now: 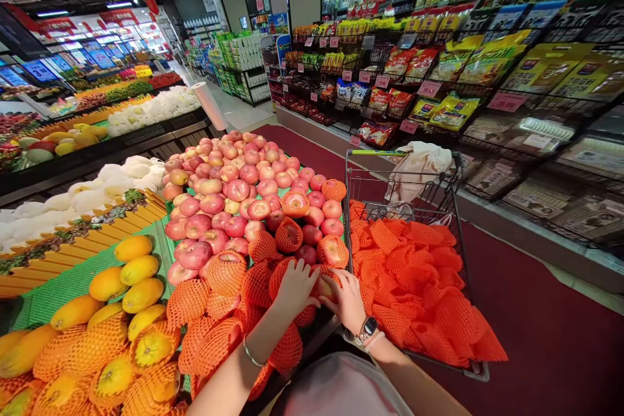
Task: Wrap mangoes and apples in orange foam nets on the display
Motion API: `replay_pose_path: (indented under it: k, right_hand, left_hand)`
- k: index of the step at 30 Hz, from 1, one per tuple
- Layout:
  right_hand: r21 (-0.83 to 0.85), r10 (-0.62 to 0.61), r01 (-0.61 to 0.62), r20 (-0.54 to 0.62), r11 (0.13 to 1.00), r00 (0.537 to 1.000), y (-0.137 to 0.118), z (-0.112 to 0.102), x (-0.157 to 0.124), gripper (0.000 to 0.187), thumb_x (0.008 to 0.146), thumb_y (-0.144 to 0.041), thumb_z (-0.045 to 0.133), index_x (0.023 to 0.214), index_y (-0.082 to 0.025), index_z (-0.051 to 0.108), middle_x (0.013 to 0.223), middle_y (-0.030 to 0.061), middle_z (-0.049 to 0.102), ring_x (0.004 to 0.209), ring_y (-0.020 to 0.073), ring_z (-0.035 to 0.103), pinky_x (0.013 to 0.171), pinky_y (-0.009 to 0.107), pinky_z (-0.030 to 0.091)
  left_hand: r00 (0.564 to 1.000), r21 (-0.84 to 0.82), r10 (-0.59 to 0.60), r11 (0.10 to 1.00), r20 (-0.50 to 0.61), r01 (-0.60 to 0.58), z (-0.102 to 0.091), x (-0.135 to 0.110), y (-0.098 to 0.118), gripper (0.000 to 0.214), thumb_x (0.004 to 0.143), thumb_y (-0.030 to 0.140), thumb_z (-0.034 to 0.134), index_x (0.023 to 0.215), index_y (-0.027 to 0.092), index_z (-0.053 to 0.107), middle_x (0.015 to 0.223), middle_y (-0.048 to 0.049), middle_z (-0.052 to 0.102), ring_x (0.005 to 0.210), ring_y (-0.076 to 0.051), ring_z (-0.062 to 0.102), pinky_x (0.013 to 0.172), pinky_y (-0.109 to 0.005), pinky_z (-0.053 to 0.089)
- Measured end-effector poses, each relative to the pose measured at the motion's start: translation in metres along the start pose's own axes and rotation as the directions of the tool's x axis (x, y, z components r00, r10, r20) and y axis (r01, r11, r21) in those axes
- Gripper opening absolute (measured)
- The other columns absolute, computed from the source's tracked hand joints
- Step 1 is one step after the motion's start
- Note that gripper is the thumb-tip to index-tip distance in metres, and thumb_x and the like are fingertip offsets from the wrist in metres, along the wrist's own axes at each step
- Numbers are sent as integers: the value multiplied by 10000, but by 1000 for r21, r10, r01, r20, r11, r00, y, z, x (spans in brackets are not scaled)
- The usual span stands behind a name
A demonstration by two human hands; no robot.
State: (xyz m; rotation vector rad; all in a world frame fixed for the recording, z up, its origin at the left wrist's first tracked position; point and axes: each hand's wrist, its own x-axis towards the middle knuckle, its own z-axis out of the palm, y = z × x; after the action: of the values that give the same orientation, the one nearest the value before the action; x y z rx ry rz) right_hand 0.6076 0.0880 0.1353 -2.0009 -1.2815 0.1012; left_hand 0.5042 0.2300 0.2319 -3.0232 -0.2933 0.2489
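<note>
Both my hands are close together at the near right edge of the apple display. Between them sits an apple [322, 287], with orange foam netting at its far side. My right hand [350, 299] curls its fingers and thumb around the right side of this apple. My left hand [296, 287] grips from the left, its thumb against the apple and its fingers over the netting. Around them lie netted apples [288, 235] and bare apples [238, 190]. Part of the held apple is hidden by my fingers.
A shopping cart [461, 227] stands at right, heaped with orange foam net sleeves [414, 273]; a pale cloth [419, 166] hangs on it. Papayas [141, 294], some netted, lie at left. White-netted fruit [107, 185] lies beyond. Snack shelves [390, 88] line the aisle.
</note>
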Motion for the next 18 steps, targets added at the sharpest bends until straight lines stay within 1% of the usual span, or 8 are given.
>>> replay_pose_path:
  k: [3,6,8,9,11,13,15,18]
  right_hand:
    - [201,103,-88,-65,976,993,3,-2,6,344,964,-384,422,1156,-218,654,1187,122,631,1137,290,531,1003,512,422]
    - [385,297,-239,-98,892,950,9,-8,11,355,974,-396,366,1134,-194,611,1125,120,638,1068,242,596,974,436,478]
    - [382,367,-332,-21,862,930,10,-13,13,343,934,-456,436,1053,-188,612,1066,121,657,1008,250,627,941,424,496]
    - [360,371,-360,41,861,928,10,-14,14,346,907,-477,476,1038,-187,610,1049,123,668,992,259,638,932,424,497]
    - [320,359,-391,157,863,920,7,-16,16,383,867,-492,530,1089,-185,586,1039,127,687,981,277,656,916,422,496]
    - [310,347,-404,224,861,911,3,-16,19,433,855,-488,546,1160,-182,545,1017,129,702,941,281,677,860,407,510]
    - [313,334,-397,235,863,913,1,-15,22,400,874,-478,509,1139,-180,537,983,127,707,896,272,687,810,386,516]
    - [279,348,-389,185,878,919,1,-14,28,329,915,-461,416,1041,-190,554,992,123,705,887,249,686,794,354,509]
  left_hand:
    - [1000,34,15,999,14,-16,3,3,0,863,683,621,752,1359,138,517,1155,-170,671,1110,-345,548,935,-484,386]
    - [998,85,49,995,-28,-47,7,4,0,699,782,484,736,1376,214,486,1252,-151,639,1106,-308,571,926,-466,401]
    - [989,99,137,986,-56,-131,8,4,-1,512,853,400,684,1317,253,523,1313,-108,612,1122,-279,573,943,-449,401]
    - [980,99,188,978,-68,-181,8,3,-2,412,886,361,647,1272,256,549,1318,-85,610,1136,-267,569,954,-441,399]
    - [960,96,266,961,-81,-258,6,1,-3,268,934,279,574,1199,237,583,1264,-56,639,1138,-247,569,962,-425,400]
    - [954,87,288,956,-79,-282,5,-1,-4,214,953,217,525,1152,207,602,1180,-53,673,1086,-231,589,943,-412,410]
    - [957,74,281,958,-76,-276,4,-3,-4,194,959,184,498,1114,182,616,1111,-58,695,1028,-219,604,920,-401,416]
    - [951,44,296,955,-95,-293,3,-7,-4,196,978,197,461,1079,181,628,1120,-63,698,1017,-207,604,923,-393,410]
